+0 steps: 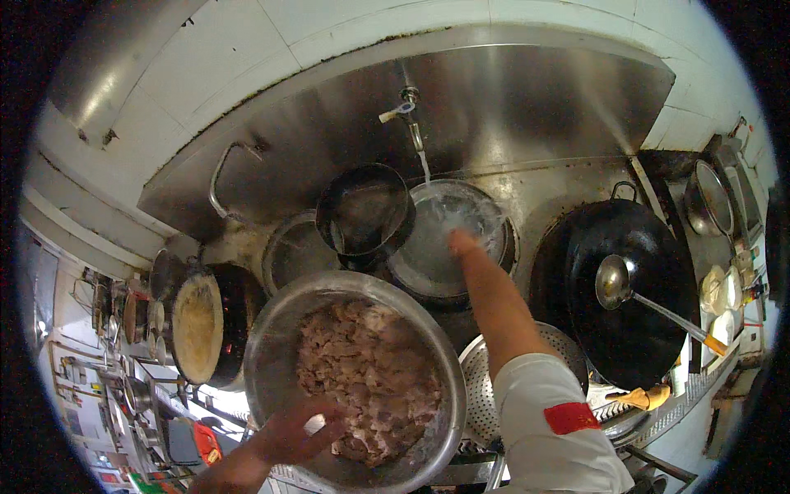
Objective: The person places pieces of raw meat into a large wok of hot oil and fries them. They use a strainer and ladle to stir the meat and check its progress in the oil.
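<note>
A large steel basin (355,281) full of cut raw meat (370,370) fills the near middle. My left hand (302,429) is over the basin's near left part, its fingers blurred at the meat. A small pale patch shows between thumb and fingers; whether it is something held is unclear. My right arm reaches forward to a round metal pan of water (419,265). There my right hand (463,241) is at the stirred water, its fingers hidden or blurred. Water runs from the wall tap (413,126) into that pan.
A dark pot (367,213) stands left of the water pan. To the right, a steel ladle (614,284) rests on a big black wok (654,247). A perforated strainer (475,389) lies beneath my right arm. A pot with a wooden lid (197,327) stands left.
</note>
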Motion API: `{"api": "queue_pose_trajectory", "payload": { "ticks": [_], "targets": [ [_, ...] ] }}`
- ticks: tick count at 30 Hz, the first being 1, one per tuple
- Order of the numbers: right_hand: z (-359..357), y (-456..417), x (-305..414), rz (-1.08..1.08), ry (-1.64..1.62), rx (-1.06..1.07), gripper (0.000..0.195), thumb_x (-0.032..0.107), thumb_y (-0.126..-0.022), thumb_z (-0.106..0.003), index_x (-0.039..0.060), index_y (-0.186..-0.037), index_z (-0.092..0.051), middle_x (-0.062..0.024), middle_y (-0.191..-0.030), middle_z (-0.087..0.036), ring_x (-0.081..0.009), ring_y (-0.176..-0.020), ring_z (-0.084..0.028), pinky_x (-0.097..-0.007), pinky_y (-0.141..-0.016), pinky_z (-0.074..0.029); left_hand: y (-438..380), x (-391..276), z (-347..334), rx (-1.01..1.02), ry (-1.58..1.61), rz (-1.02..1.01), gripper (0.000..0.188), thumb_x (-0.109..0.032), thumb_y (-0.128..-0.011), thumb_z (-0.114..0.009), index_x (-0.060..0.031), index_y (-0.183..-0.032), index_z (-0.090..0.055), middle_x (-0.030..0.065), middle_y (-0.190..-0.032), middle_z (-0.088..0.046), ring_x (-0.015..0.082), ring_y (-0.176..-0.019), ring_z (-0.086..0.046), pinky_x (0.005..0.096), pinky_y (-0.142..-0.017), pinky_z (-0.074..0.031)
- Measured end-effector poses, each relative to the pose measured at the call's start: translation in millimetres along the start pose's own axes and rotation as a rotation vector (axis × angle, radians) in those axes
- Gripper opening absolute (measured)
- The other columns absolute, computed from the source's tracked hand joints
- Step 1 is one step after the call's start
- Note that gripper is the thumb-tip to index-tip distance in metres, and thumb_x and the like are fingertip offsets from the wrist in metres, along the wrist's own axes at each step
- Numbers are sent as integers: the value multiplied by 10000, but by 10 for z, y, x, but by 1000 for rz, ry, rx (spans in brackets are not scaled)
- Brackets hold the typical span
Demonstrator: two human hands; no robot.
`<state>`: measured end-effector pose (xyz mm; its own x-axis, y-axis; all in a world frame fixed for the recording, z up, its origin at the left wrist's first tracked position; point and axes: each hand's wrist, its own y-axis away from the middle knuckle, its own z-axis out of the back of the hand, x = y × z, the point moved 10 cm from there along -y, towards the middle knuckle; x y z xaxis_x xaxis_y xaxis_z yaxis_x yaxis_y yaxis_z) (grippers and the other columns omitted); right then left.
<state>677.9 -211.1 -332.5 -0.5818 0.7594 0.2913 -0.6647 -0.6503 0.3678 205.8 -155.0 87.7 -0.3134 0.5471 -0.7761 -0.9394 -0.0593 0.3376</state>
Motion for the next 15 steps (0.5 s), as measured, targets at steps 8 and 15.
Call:
{"api": "queue_pose_trajectory", "payload": {
  "ticks": [8, 15],
  "targets": [
    [471, 539, 256, 0, -3, -240, 275, 268, -864, -598, 96, -1023, -741, -157, -1095, -710, -350, -979, -686, -476, -860, -545, -2666, -376, -866, -7, -646, -623, 247, -108, -870, -636, -48, -1108, -665, 148, -1018, -675, 362, -961, -656, 465, -804, -529],
    [-252, 707, 64, -531, -1468, -119, 343, 319, -901, -604, 80, -1135, -679, -175, -1082, -681, -315, -919, -678, -443, -699, -539, -4673, 1572, -1659, 387, -965, 92, 242, -201, -921, -595, -46, -1060, -718, 181, -1080, -697, 396, -1032, -652, 510, -834, -519]
  ]
}}
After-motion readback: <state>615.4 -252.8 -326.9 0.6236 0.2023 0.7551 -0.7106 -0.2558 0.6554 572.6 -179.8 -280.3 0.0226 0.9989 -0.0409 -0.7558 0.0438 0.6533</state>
